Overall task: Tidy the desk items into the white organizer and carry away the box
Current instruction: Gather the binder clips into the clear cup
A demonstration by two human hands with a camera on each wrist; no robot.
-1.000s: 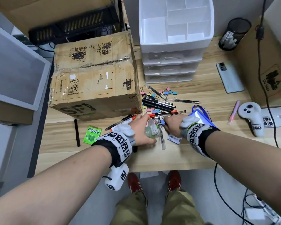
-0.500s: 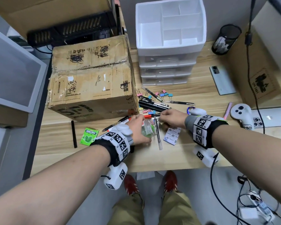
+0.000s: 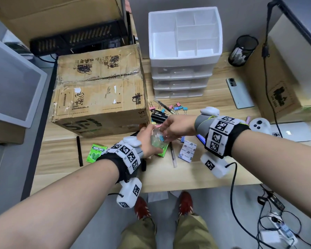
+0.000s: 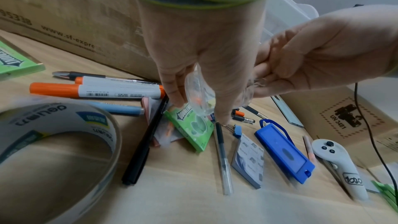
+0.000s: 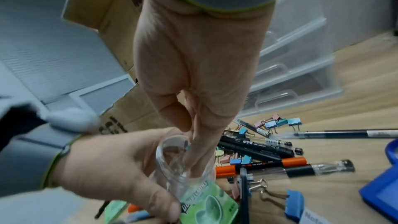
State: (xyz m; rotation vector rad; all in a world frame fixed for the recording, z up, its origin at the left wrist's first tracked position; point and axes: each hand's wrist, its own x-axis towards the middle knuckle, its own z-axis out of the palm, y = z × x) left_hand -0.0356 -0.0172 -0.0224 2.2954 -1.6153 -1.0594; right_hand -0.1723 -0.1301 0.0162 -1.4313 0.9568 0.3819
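Head view. Left hand (image 3: 147,141) grips a small clear jar (image 3: 157,140) just above the surface (image 3: 169,175), near its front edge. Right hand (image 3: 176,127) has fingertips pinched at the jar's mouth, with something small and blue between them; probably a binder clip, too small to confirm. White organizer (image 3: 184,35) stands at the far side, its top compartments showing nothing inside. Cardboard box (image 3: 99,92) sits left of it, touching the pile of pens (image 3: 159,115). Box print reads "SF"; other writing illegible here. Green gum pack (image 3: 96,152) reads "DOUBLEMINT".

Left wrist view. The left hand's fingers curl round the jar, directly over a second green pack (image 4: 191,123), also "DOUBLEMINT". Box side reads "www.sf-expre…". Tape roll (image 4: 58,135) reads "deli". Pad (image 4: 249,157) reads "Notes". Brown carton (image 4: 349,118) at right: "UN 3481". White controller (image 4: 338,163) carries handwritten "1020".

Right wrist view. The right hand's thumb and fingers reach into the jar mouth, pinching; contents unclear through the plastic. Loose binder clips (image 5: 277,123) lie beyond the pens.

Risks, judged: narrow mouth, so the clip could catch the rim and drop back into the clutter; the jar is thin and light and may tip if the left hand loosens its hold; its wrist unit hangs near the tape roll and could knock it.
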